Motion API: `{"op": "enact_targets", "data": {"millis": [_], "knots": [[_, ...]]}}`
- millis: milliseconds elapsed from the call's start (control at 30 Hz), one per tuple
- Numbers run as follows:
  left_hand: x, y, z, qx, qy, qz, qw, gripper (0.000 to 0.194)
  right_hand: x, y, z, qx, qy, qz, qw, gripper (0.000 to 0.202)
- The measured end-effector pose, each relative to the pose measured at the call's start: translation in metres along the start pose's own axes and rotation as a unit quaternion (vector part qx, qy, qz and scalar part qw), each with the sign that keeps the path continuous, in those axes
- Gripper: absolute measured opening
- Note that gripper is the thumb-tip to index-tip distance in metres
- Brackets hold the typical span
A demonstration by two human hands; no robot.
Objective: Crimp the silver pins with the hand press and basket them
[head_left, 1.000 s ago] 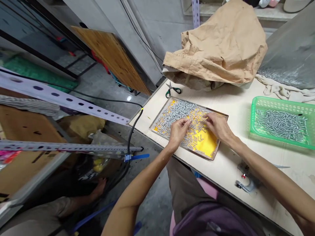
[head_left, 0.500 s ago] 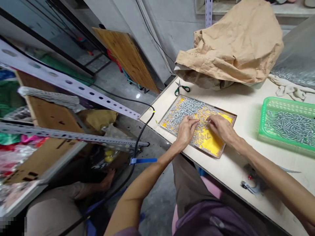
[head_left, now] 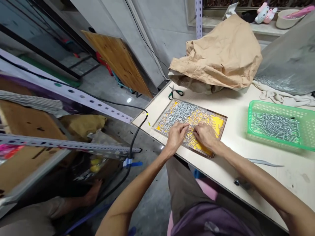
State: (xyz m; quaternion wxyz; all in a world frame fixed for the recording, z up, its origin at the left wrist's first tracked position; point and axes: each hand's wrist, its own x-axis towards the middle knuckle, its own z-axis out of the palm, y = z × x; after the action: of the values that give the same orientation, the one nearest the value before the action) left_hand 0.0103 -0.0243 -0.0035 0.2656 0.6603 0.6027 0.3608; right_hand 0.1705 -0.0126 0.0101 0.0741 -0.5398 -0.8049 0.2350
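On the pale wooden table (head_left: 236, 132), slim silvery metal rods (head_left: 180, 112) beneath the bent-fingered left hand (head_left: 175, 136) and right hand (head_left: 206, 134), grasp unclear, look light, slippery, best pinched mid-length.

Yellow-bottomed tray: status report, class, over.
Left grip, right grip at tray; hold unclear. Metal pieces spread unevenly inside. Scissors outside, near far corner.

1. Readable wording: none; no label, brand, number or sign can be made out.
2. Cardboard box (head_left: 18, 170), far left: dark marks near its upper edge, too small to tell whether print or cut-outs.
3. Purple garment (head_left: 194, 218) on the camera wearer, bottom centre: a small pale patch (head_left: 212, 226) on the front, too blurred to read.
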Motion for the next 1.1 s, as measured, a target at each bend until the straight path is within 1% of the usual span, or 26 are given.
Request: {"op": "enact_targets", "data": {"millis": [67,100,133,200,267,300,333,400,533,667,733,800,867,967,1100], "knots": [[0.0,0.004,0.0,-0.057,-0.04,-0.043,0.997,0.016,0.001,0.007,-0.001,0.08,0.018,-0.007,0.997,0.013],[0.001,0.008,0.001,-0.096,-0.065,-0.065,0.991,0.018,0.002,0.011,-0.001,0.144,0.031,-0.01,0.989,0.011],[0.002,0.011,0.002,-0.136,-0.087,-0.082,0.983,0.021,0.003,0.015,-0.002,0.222,0.047,-0.011,0.974,0.01],[0.005,0.019,0.004,-0.2,-0.104,-0.093,0.97,0.029,0.005,0.02,-0.005,0.38,0.067,0.0,0.923,0.015],[0.009,0.027,0.005,-0.229,-0.091,-0.079,0.966,0.032,0.006,0.022,-0.01,0.478,0.061,0.015,0.876,0.022],[0.011,0.03,0.005,-0.232,-0.084,-0.072,0.967,0.032,0.006,0.021,-0.014,0.507,0.054,0.02,0.86,0.025],[0.013,0.033,0.005,-0.23,-0.081,-0.069,0.967,0.031,0.005,0.021,-0.018,0.523,0.048,0.023,0.851,0.027],[0.016,0.038,0.004,-0.224,-0.084,-0.074,0.968,0.029,0.002,0.019,-0.026,0.53,0.043,0.028,0.846,0.029],[0.017,0.042,0.003,-0.21,-0.103,-0.087,0.968,0.025,-0.005,0.017,-0.04,0.518,0.045,0.028,0.853,0.028],[0.015,0.046,0.004,-0.169,-0.1,-0.033,0.98,0.024,-0.01,0.021,-0.046,0.497,0.027,0.022,0.867,0.023],[0.013,0.047,0.005,-0.169,-0.119,-0.033,0.978,0.025,-0.012,0.022,-0.046,0.48,0.025,0.03,0.876,0.021],[0.012,0.046,0.006,-0.2,-0.156,-0.063,0.965,0.028,-0.013,0.023,-0.044,0.472,0.035,0.042,0.88,0.019],[0.011,0.045,0.007,-0.242,-0.182,-0.101,0.948,0.031,-0.014,0.023,-0.04,0.482,0.045,0.049,0.874,0.019],[0.011,0.041,0.007,-0.287,-0.188,-0.152,0.927,0.028,-0.014,0.021,-0.034,0.511,0.041,0.057,0.857,0.019],[0.014,0.039,0.005,-0.306,-0.193,-0.211,0.908,0.018,-0.011,0.02,-0.027,0.543,0.045,0.095,0.833,0.02]]}}
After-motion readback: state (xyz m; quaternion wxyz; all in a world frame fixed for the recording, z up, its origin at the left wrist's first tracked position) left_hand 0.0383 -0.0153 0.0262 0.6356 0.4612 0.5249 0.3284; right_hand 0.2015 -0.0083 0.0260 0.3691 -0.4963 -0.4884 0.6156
